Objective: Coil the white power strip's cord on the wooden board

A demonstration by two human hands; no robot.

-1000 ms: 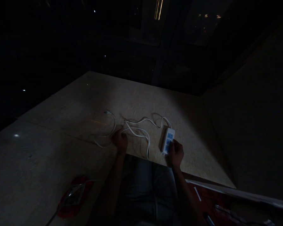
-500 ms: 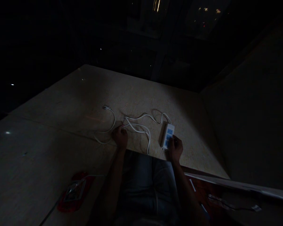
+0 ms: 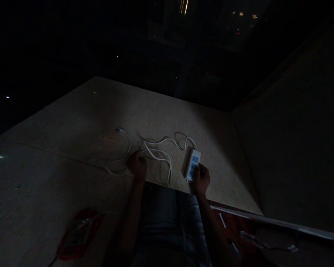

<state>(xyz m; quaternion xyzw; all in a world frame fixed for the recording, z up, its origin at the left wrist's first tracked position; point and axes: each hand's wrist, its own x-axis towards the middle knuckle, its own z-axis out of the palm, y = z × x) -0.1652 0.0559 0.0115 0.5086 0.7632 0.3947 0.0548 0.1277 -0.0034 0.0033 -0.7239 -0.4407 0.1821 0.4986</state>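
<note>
A white power strip with blue sockets lies on a pale speckled tabletop in a dim room. My right hand is closed round the strip's near end. The strip's white cord loops leftward across the table and ends in a plug. My left hand is closed on the cord near the table's front edge, where several strands cross.
A red flat object with a shiny insert lies at the lower left on a lower surface. A pale ledge runs along the lower right, with thin wires below it. Dark windows stand beyond the table.
The view has shifted slightly, so everything sits a little more to the left. Both hands keep their hold on the cord and the strip.
</note>
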